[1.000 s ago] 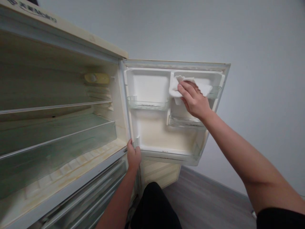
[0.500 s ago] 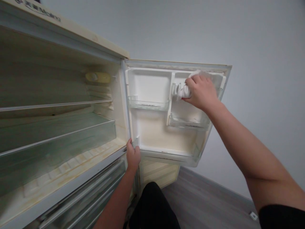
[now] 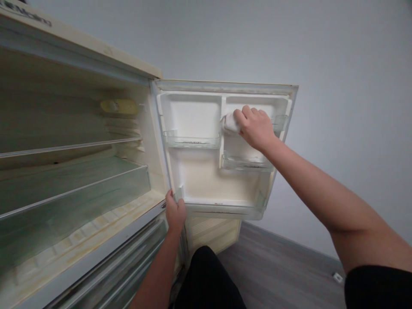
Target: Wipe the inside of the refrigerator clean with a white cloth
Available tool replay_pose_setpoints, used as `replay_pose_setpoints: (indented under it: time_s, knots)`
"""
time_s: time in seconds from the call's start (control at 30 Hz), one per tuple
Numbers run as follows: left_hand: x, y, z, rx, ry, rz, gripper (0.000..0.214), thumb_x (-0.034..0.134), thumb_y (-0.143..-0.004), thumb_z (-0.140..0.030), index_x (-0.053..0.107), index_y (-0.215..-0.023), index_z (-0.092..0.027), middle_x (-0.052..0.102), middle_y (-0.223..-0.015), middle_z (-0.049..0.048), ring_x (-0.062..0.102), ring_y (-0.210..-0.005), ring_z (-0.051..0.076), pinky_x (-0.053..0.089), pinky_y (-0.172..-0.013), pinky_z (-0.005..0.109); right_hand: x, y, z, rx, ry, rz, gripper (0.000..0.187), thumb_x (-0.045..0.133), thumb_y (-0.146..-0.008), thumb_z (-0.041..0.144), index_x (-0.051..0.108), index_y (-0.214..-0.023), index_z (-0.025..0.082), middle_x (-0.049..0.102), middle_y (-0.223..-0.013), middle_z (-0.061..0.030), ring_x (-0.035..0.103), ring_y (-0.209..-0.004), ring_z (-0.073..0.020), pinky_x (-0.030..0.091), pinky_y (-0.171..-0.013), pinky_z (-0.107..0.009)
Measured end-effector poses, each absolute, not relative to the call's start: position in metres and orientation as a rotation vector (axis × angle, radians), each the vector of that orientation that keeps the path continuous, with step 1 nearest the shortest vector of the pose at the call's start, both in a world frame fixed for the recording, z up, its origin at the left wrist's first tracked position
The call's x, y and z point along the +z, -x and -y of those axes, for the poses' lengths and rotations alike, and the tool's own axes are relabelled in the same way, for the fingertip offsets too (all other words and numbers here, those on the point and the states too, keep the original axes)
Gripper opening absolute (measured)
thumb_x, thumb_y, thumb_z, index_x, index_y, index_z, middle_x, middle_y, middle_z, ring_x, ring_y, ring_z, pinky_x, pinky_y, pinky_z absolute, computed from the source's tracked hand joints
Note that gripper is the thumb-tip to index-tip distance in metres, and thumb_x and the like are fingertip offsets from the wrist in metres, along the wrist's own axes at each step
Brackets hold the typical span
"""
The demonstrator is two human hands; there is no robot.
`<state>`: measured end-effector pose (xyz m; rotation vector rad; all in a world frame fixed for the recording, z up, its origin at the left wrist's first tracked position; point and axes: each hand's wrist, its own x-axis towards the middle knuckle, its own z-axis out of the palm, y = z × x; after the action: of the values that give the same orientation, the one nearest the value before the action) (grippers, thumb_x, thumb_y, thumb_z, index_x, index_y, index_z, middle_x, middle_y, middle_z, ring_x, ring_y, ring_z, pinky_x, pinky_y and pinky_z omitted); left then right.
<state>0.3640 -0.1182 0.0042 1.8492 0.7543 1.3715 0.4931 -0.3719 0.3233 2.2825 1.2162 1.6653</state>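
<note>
My right hand point(image 3: 255, 128) grips a crumpled white cloth point(image 3: 230, 123), bunched with no clear long axis, poking left, against the open cream refrigerator door point(image 3: 206, 180) mid-frame. My left hand point(image 3: 175, 212) clasps its lower corner.

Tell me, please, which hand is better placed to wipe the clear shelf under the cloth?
Right hand, most likely: it holds the white cloth in the upper right compartment of the door, just above that clear shelf. The left hand grips the door's lower corner by the hinge.
</note>
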Motion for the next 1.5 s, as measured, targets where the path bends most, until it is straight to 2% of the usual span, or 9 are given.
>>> replay_pose_setpoints:
  time_s: [0.23,0.4,0.6,0.8,0.93,1.07,1.23,1.3,1.5]
  knots:
    - [0.000,-0.366,0.117,1.397,-1.845,-0.723,0.061,0.048,-0.086,-0.022,0.042,-0.147,-0.012,0.056,-0.146,0.0197,0.053,-0.138,0.031,0.039,-0.118,0.046,0.322,-0.542,0.442,1.691,-2.318,-1.329,0.037,0.049,-0.094,0.027,0.057,-0.127,0.014,0.064,-0.114,-0.0209,0.058,-0.104,-0.0338,0.045,-0.086,-0.045]
    - [-0.002,-0.369,0.116,1.442,-1.801,-0.682,0.061,0.049,-0.085,-0.020,0.044,-0.146,-0.014,0.056,-0.146,0.0177,0.051,-0.139,0.030,0.037,-0.120,0.046,0.319,-0.570,0.478,1.644,-2.294,-1.649,0.056,0.050,-0.093,0.034,0.052,-0.145,0.015,0.061,-0.134,-0.0211,0.053,-0.128,-0.0371,0.046,-0.102,-0.058]
    - [0.001,-0.367,0.115,1.398,-1.831,-0.687,0.062,0.048,-0.085,-0.021,0.043,-0.146,-0.010,0.056,-0.145,0.0210,0.053,-0.137,0.031,0.038,-0.119,0.047,0.294,-0.597,0.489,1.778,-2.265,-1.954,0.052,0.044,-0.099,0.042,0.053,-0.149,0.034,0.045,-0.160,-0.0047,0.033,-0.153,-0.0312,0.031,-0.123,-0.059]
    - [0.001,-0.368,0.114,1.405,-1.806,-0.711,0.062,0.048,-0.085,-0.022,0.044,-0.145,-0.012,0.056,-0.145,0.0199,0.053,-0.137,0.031,0.039,-0.118,0.048,0.275,-0.622,0.505,2.480,-2.199,-1.825,0.057,0.048,-0.092,0.050,0.058,-0.146,0.036,0.045,-0.160,-0.0025,0.033,-0.152,-0.0382,0.032,-0.117,-0.061]
    - [0.001,-0.369,0.113,1.418,-1.781,-0.723,0.060,0.047,-0.085,-0.021,0.045,-0.145,-0.012,0.058,-0.144,0.0191,0.055,-0.134,0.031,0.041,-0.116,0.047,0.266,-0.619,0.505,2.203,-2.369,-1.822,0.069,0.053,-0.084,0.051,0.054,-0.151,0.033,0.046,-0.159,-0.0044,0.033,-0.152,-0.0388,0.031,-0.117,-0.063]
    - [0.002,-0.368,0.112,1.416,-1.778,-0.713,0.059,0.047,-0.086,-0.021,0.046,-0.144,-0.013,0.058,-0.144,0.0174,0.055,-0.135,0.030,0.042,-0.116,0.045,0.268,-0.593,0.496,2.028,-2.535,-1.872,0.079,0.054,-0.078,0.061,0.048,-0.154,0.041,0.053,-0.153,-0.0026,0.027,-0.153,-0.0429,0.032,-0.111,-0.064]
    - [0.002,-0.367,0.112,1.432,-1.779,-0.693,0.059,0.048,-0.085,-0.019,0.046,-0.143,-0.015,0.058,-0.142,0.0157,0.055,-0.133,0.028,0.041,-0.117,0.043,0.291,-0.565,0.482,2.289,-2.311,-1.888,0.060,0.039,-0.098,0.049,0.050,-0.151,0.023,0.052,-0.151,-0.0154,0.045,-0.144,-0.0358,0.036,-0.116,-0.058]
    - [0.004,-0.367,0.113,1.426,-1.780,-0.684,0.058,0.047,-0.084,-0.018,0.046,-0.143,-0.014,0.059,-0.141,0.0159,0.055,-0.133,0.028,0.040,-0.118,0.043,0.291,-0.565,0.479,2.294,-2.272,-1.828,0.056,0.035,-0.102,0.041,0.047,-0.152,0.020,0.047,-0.155,-0.0163,0.043,-0.146,-0.0309,0.037,-0.120,-0.054]
    - [0.006,-0.367,0.115,1.393,-1.805,-0.694,0.059,0.047,-0.085,-0.018,0.044,-0.144,-0.012,0.056,-0.144,0.0180,0.053,-0.136,0.029,0.037,-0.120,0.044,0.234,-0.583,0.473,2.275,-2.632,-1.663,0.054,0.040,-0.096,0.041,0.056,-0.143,0.017,0.058,-0.142,-0.0199,0.048,-0.141,-0.0341,0.041,-0.114,-0.060]
